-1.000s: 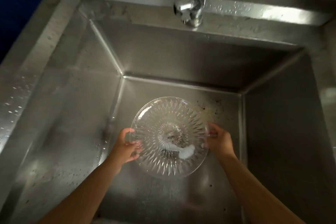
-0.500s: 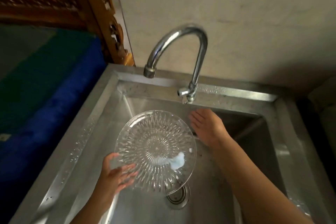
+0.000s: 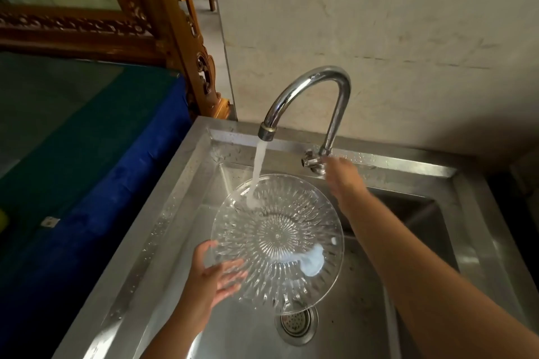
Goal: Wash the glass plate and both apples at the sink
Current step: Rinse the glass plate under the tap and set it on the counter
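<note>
1. The glass plate (image 3: 277, 242) is held above the basin of the steel sink (image 3: 186, 183), tilted a little with its cut-pattern face turned up toward the camera; it hangs over the drain strainer (image 3: 296, 325), whose upper edge shows through the glass.
2. The left hand (image 3: 214, 274) grips the plate at its lower left rim; the thumb lies over the top of the edge and the spread fingers show through the glass from beneath; only this hand carries the plate.
3. The right hand (image 3: 341, 175) is off the plate and reaches to the base of the faucet (image 3: 315, 90), at or just beside the small tap handle (image 3: 310, 160); motion blur hides whether its fingers are closed on the handle or merely near it.
4. A stream of water (image 3: 258, 175) falls from the spout and strikes the upper left part of the plate; a white smear (image 3: 312, 262) sits on the plate's lower right area.
5. Droplets dot the sink's rim; a blue cloth (image 3: 116, 183) lies left of the sink, and a carved wooden frame (image 3: 175, 23) stands behind it; no apples appear in view.
</note>
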`<state>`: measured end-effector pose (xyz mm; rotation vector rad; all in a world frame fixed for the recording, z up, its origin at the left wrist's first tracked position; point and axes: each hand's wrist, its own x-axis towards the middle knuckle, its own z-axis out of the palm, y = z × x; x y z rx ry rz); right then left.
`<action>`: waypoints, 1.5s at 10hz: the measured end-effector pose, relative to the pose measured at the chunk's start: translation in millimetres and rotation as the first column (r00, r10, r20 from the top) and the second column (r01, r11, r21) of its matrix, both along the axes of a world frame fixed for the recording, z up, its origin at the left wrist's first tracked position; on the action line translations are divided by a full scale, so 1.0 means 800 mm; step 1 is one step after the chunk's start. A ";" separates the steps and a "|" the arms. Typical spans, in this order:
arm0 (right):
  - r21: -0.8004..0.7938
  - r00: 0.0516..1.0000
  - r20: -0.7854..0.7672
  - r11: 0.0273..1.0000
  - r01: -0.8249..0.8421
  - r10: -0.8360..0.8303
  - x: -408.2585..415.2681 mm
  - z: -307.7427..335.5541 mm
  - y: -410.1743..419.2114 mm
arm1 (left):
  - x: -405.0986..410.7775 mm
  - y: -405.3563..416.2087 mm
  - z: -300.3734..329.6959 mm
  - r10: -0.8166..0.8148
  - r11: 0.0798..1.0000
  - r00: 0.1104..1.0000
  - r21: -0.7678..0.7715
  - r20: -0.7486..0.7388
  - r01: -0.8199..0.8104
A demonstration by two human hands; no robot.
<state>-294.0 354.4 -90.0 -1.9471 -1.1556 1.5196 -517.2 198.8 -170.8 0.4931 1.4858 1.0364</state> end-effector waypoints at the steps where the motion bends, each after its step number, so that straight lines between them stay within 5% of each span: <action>1: 0.079 0.998 0.054 0.997 -0.024 0.020 0.025 -0.040 -0.022 | 0.000 -0.003 0.003 -0.049 0.999 0.999 0.023 0.012 0.049; 2: -0.098 0.959 -0.260 0.991 0.089 -0.112 0.035 -0.099 -0.071 | -0.013 0.015 0.034 -0.098 0.983 0.967 0.131 -0.236 0.132; 3: -0.151 0.899 -0.393 0.978 0.143 -0.192 0.019 -0.111 -0.087 | -0.025 0.040 0.072 -0.143 0.943 0.853 0.192 -0.502 0.271; 4: -0.280 0.754 -0.578 0.944 0.176 -0.312 -0.024 -0.123 -0.092 | -0.039 0.070 0.137 -0.198 0.868 0.602 0.148 -0.773 0.475; 5: -0.331 0.650 -0.677 0.932 0.148 -0.344 -0.053 -0.114 -0.093 | -0.044 0.081 0.174 -0.171 0.860 0.472 0.103 -0.865 0.499; 6: -0.264 0.745 -0.618 0.959 0.107 -0.253 -0.059 -0.098 -0.094 | -0.050 0.086 0.198 -0.179 0.913 0.498 0.046 -0.849 0.406; 7: -0.188 0.860 -0.497 0.982 0.021 -0.114 -0.031 -0.080 -0.092 | -0.059 0.079 0.182 -0.193 0.961 0.663 -0.004 -0.723 0.276; 8: -0.063 0.954 -0.254 0.982 -0.181 0.159 0.033 -0.044 -0.076 | -0.055 0.050 0.119 -0.219 0.970 0.930 -0.168 -0.296 0.175; 10: 0.171 0.938 0.123 0.924 -0.341 0.323 0.070 0.002 -0.056 | -0.002 0.013 0.017 -0.099 0.987 0.984 -0.109 0.147 0.116; 12: 0.237 0.954 0.202 0.934 -0.268 0.222 0.044 0.013 -0.004 | -0.028 0.022 0.013 -0.047 0.997 0.999 0.056 0.027 0.045; 14: 0.109 0.991 -0.071 0.987 0.122 -0.114 -0.025 0.014 0.085 | -0.061 0.014 0.028 -0.054 0.997 0.994 0.040 -0.098 0.059; 15: 0.111 0.984 -0.046 0.978 0.178 -0.174 -0.032 0.001 0.097 | -0.058 0.013 0.029 -0.059 0.998 0.995 0.000 -0.078 0.059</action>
